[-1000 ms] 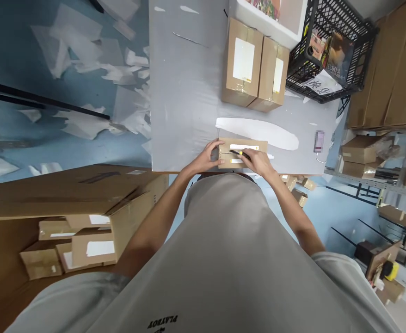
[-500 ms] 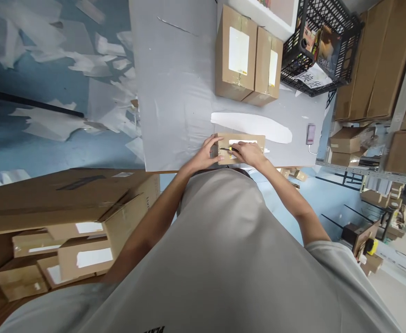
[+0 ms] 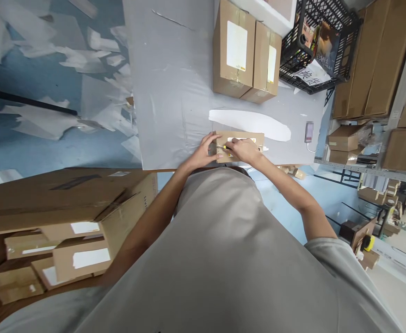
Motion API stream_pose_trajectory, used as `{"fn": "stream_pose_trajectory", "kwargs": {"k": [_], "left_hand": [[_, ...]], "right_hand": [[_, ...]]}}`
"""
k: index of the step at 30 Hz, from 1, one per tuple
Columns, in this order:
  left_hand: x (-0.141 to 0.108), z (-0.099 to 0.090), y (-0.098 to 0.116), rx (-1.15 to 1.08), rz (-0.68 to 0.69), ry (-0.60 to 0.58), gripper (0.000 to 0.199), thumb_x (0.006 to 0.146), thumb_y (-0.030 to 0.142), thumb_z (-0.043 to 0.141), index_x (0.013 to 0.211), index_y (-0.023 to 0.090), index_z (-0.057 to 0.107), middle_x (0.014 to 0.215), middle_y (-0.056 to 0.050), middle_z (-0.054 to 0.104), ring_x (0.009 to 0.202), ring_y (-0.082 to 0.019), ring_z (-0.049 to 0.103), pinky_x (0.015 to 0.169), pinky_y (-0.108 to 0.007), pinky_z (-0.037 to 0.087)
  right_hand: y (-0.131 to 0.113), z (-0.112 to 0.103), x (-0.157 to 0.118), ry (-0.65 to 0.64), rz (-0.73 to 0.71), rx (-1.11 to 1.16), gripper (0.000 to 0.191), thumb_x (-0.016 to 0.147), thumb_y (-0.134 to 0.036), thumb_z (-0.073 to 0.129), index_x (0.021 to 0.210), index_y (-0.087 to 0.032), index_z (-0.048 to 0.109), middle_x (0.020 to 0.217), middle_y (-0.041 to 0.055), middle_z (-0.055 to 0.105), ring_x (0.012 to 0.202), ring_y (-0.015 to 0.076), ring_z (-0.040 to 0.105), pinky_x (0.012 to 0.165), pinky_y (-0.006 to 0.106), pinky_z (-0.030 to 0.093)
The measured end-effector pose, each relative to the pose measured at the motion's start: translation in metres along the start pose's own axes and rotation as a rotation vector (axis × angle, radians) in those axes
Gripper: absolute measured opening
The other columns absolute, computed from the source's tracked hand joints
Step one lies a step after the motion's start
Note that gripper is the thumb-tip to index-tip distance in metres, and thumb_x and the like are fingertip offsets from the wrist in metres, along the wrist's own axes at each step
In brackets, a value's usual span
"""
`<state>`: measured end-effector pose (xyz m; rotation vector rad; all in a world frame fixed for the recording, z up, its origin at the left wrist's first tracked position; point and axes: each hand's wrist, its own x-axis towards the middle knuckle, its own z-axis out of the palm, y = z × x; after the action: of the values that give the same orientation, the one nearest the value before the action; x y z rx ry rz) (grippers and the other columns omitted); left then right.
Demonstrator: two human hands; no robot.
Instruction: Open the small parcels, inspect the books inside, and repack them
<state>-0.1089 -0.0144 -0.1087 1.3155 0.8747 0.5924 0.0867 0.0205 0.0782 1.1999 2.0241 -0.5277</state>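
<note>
A: Gripping what?

B: A utility knife, clenched in the curled right hand, mostly hidden, with a yellow part showing at the fingertips. Held low over the taped seam of a small cardboard box. Cannot tell whether touching with the blade.

A: And with the left hand?

B: Wrapped over the left end of that same box, with thumb and fingers pinching near and far edges.

A: Lying where?

B: Flat on the grey-covered table, by the near edge, just in front of the grey shirt.

A: Anything written on top?

B: White labels, partly covered by the right hand; too small to read.

A: Farther out?

B: Just beyond, a long white paper strip. Then two taped cartons, side by side, labelled in white with a small orange mark, otherwise illegible. To the right, a black plastic crate of books, bearing a white sheet handwritten with Chinese characters, seemingly 换货. Below, a phone on a cable, pixelated.
</note>
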Motion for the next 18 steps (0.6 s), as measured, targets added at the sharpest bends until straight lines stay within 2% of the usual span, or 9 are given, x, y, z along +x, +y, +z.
{"fn": "stream_pose_trajectory", "kwargs": {"k": [5, 11, 15, 18], "left_hand": [[0.001, 0.001, -0.002, 0.006, 0.01, 0.031, 0.11, 0.083, 0.087, 0.086, 0.17, 0.029, 0.055, 0.185, -0.02, 0.037, 0.177, -0.046, 0.032, 0.135, -0.063, 0.051], [0.002, 0.002, -0.005, -0.009, 0.022, 0.07, 0.108, 0.08, 0.086, 0.09, 0.168, 0.031, 0.059, 0.183, -0.017, 0.042, 0.176, -0.044, 0.036, 0.143, -0.064, 0.038], [0.001, 0.002, -0.003, -0.014, 0.0, 0.058, 0.113, 0.081, 0.089, 0.087, 0.17, 0.028, 0.056, 0.186, -0.018, 0.037, 0.176, -0.045, 0.035, 0.139, -0.063, 0.044], [-0.001, 0.001, 0.0, -0.023, -0.016, 0.057, 0.112, 0.081, 0.089, 0.087, 0.17, 0.029, 0.056, 0.186, -0.017, 0.036, 0.174, -0.044, 0.039, 0.136, -0.061, 0.049]], "right_hand": [[-0.001, -0.007, 0.008, -0.007, -0.08, -0.036, 0.045, 0.123, -0.024, 0.038, 0.153, -0.014, 0.069, 0.142, 0.0224, 0.078, 0.124, 0.0342, 0.08, 0.093, 0.04, 0.055], [0.008, -0.007, 0.001, 0.012, -0.086, -0.056, 0.049, 0.125, -0.035, 0.034, 0.152, -0.013, 0.07, 0.139, 0.0245, 0.079, 0.122, 0.0366, 0.08, 0.092, 0.041, 0.055], [0.01, -0.007, -0.001, 0.003, -0.103, -0.063, 0.049, 0.125, -0.032, 0.035, 0.152, -0.011, 0.07, 0.14, 0.0258, 0.079, 0.124, 0.0375, 0.08, 0.093, 0.042, 0.055], [0.013, -0.009, -0.003, -0.006, -0.118, -0.068, 0.048, 0.124, -0.028, 0.034, 0.152, -0.01, 0.069, 0.14, 0.0265, 0.079, 0.125, 0.0375, 0.08, 0.092, 0.042, 0.055]]}}
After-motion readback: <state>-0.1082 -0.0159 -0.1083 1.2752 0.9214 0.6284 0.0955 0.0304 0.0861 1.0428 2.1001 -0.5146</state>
